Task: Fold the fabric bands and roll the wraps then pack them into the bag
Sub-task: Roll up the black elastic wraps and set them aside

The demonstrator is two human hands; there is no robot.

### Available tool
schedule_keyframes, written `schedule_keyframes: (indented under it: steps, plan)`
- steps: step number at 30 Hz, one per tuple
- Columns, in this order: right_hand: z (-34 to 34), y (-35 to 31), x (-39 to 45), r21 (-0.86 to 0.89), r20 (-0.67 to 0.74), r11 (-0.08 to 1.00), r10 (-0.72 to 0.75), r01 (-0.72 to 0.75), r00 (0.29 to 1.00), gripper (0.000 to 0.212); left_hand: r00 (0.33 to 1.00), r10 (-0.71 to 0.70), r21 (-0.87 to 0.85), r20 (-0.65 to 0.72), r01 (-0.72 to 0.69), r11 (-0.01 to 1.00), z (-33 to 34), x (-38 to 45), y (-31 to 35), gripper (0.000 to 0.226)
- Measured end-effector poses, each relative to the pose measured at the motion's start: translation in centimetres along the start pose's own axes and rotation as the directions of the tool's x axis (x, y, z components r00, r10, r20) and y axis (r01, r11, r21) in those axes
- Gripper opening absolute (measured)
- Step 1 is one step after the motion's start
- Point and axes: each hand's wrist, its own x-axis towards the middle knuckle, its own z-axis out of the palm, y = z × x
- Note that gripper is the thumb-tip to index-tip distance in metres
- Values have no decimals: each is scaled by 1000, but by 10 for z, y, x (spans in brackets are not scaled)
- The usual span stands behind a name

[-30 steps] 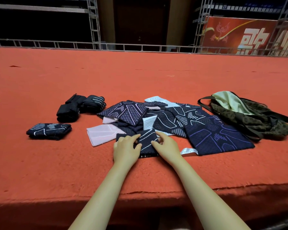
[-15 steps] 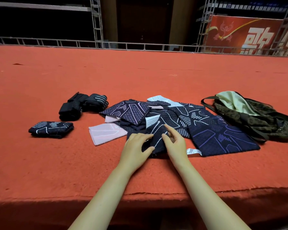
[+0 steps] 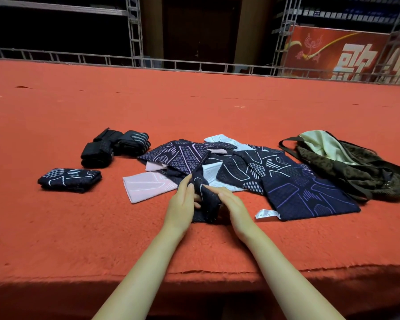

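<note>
- Pinching a dark patterned fabric band (image 3: 206, 199) between them, the left hand (image 3: 180, 207) and right hand (image 3: 234, 206) hold it bunched upright, each grip closed on it, at the near edge of the heap on the red bench (image 3: 194, 107).
- Folded band (image 3: 69, 180) lies far left; rolled wraps (image 3: 114, 146) behind it.
- Bag (image 3: 356, 167) sits right.

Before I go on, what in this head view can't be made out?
- Inside of the bag: its own flap hides it.
- Left hand and right hand: grip on the dark band is hidden; fingertips are behind the fabric.
- White label: print too small.
- Bottom of the pile: covered by top bands.
</note>
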Motion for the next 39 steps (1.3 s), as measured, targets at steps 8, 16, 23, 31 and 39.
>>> schedule_keyframes:
  steps: [8, 16, 23, 31, 39]
  plan:
    - [7, 2, 0, -188, 97, 982, 36, -17, 995, 30, 995, -28, 70, -101, 36, 997, -5, 3, 0, 38]
    - [13, 2, -3, -507, 147, 858, -10, 84, 989, 35, 981, -54, 253, -187, 101, 962, -19, 10, -16, 40]
    - [15, 1, 1, -507, -26, 853, 127, -123, 992, 53, 979, 23, 408, -203, 63, 911, -22, 8, -23, 45]
    - [43, -5, 4, -443, -216, 861, 166, -248, 962, 56, 990, 14, 352, -143, 38, 935, -27, 7, -16, 48]
    - [40, -20, -10, 55, -219, 991, 131, -122, 967, 35, 989, 9, -58, -146, -18, 998, -26, 0, -4, 64]
